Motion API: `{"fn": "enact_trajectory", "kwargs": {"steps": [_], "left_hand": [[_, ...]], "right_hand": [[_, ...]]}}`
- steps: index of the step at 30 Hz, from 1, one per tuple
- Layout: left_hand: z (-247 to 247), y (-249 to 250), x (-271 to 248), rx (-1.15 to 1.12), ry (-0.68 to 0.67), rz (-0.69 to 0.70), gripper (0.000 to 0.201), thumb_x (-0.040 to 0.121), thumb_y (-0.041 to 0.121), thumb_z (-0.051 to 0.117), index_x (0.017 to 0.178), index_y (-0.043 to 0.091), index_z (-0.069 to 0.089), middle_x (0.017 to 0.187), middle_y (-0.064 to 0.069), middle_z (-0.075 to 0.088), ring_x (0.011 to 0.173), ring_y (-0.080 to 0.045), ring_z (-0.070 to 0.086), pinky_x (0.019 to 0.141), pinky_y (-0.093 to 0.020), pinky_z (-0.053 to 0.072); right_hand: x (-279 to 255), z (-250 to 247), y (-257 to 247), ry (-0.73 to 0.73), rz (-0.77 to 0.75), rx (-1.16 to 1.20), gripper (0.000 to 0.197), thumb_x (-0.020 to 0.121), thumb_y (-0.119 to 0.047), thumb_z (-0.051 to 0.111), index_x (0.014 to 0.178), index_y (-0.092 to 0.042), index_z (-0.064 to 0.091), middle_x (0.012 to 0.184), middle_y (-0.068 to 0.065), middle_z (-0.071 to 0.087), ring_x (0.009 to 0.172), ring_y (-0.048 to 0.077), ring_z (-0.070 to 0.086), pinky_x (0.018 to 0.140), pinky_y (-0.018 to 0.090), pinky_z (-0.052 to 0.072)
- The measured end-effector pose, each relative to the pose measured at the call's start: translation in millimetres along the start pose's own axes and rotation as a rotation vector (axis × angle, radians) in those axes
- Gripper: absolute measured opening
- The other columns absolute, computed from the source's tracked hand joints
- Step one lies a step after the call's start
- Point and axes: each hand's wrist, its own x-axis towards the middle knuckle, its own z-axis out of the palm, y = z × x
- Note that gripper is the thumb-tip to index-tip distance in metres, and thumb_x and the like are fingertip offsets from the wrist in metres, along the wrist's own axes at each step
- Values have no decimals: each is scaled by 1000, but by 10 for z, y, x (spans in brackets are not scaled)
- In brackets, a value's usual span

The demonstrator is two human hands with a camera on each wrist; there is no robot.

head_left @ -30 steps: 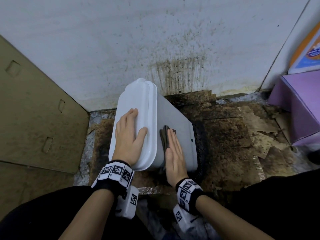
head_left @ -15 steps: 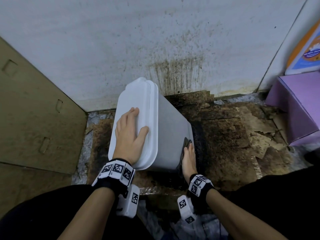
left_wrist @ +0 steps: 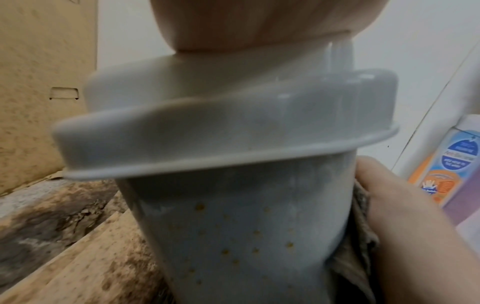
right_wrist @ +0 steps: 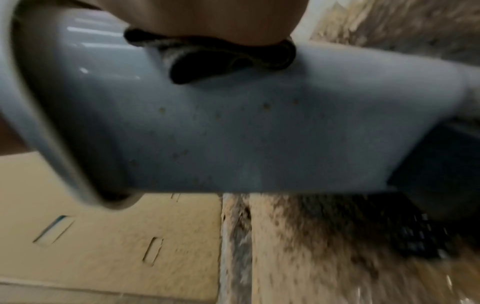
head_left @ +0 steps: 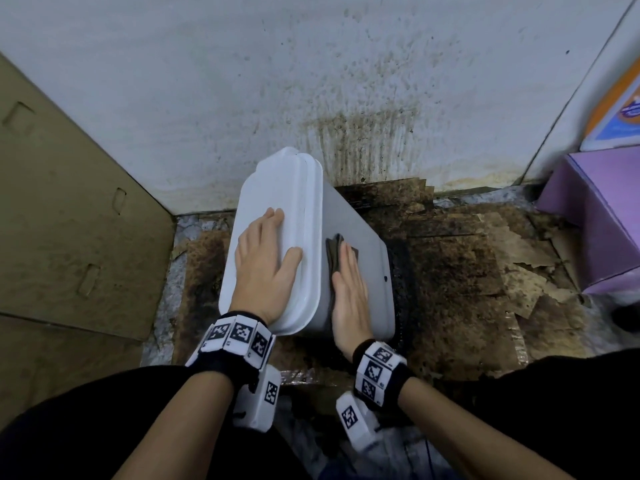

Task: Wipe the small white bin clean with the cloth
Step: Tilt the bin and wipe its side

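Dim, even indoor light; wide-angle bending at edges; both wrist views motion-blurred.

White bin (head_left: 353, 244), small brown specks; dark grey cloth (head_left: 333, 249); purple box (head_left: 602, 216); black-white checkered wristbands (head_left: 239, 336).

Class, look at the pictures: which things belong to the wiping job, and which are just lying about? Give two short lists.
Part of the job:
small white bin
dark cloth
left hand resting on the lid
right hand pressing the cloth flat on the bin's side

Just lying about:
purple box
orange and blue pack
brown cardboard sheet
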Motion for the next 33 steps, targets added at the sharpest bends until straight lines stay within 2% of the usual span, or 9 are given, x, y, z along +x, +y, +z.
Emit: {"fn": "enact_trajectory", "kwargs": {"steps": [6, 14, 18, 22, 23, 26, 29, 33], "left_hand": [[18, 33, 6, 10, -8, 11, 70, 85, 48, 36, 148, 18, 36, 154, 0, 33, 141, -17, 25, 119, -40, 19], [4, 4, 13, -12, -27, -10, 70, 86, 49, 37, 149, 20, 34, 155, 3, 31, 140, -11, 23, 115, -31, 16], [5, 4, 7, -9, -35, -16, 70, 86, 49, 37, 150, 21, 33, 156, 5, 30, 139, -9, 22, 113, -26, 13], [-13, 3, 5, 12, -53, -3, 70, 87, 49, 35, 150, 20, 32, 157, 3, 29, 140, -10, 21, 114, -25, 13], [-18, 6, 5, 19, -58, -1, 70, 87, 49, 35, 150, 19, 32, 157, 3, 29, 140, -11, 21, 114, -25, 12], [-23, 20, 1, 20, -64, -4, 69, 87, 48, 35, 150, 19, 32, 157, 2, 29, 140, -11, 21, 115, -28, 13], [-19, 40, -2, 23, -63, -3, 69, 87, 47, 35, 150, 19, 31, 157, 2, 29, 141, -12, 21, 117, -32, 15], [-8, 62, -3, 27, -59, 2, 69, 87, 47, 34, 150, 19, 31, 157, 2, 29, 141, -13, 21, 118, -34, 16]], "right_hand": [[589, -270, 29, -213, -12, -75, 58, 109, -35, 19, 159, -27, -9, 166, -11, -16, 150, -2, -16, 123, 32, -8], [1056, -433, 253, -299, 5, -170, 61, 109, -38, 18, 156, -22, -18, 164, -6, -25, 151, 6, -20, 124, 34, -10], [1148, -598, 494, -359, 91, -240, 63, 109, -40, 17, 155, -17, -21, 164, -2, -25, 151, 10, -20, 124, 34, -11], [1191, -701, 785, -353, 247, -288, 60, 110, -34, 17, 157, -8, -11, 165, 3, -18, 153, 18, -18, 124, 36, -9], [1190, -716, 833, -350, 281, -283, 61, 110, -35, 17, 157, -8, -9, 166, 3, -17, 153, 19, -17, 124, 36, -8], [1193, -718, 863, -329, 389, -183, 67, 107, -48, 16, 157, -16, -14, 165, -1, -21, 153, 14, -17, 124, 37, -8], [1157, -655, 788, -261, 416, -135, 67, 107, -49, 14, 158, -16, -13, 166, -1, -20, 152, 12, -18, 124, 37, -10], [935, -522, 684, -153, 384, -51, 61, 108, -45, 15, 159, -21, -9, 166, -8, -15, 152, 7, -14, 123, 33, -10]]}}
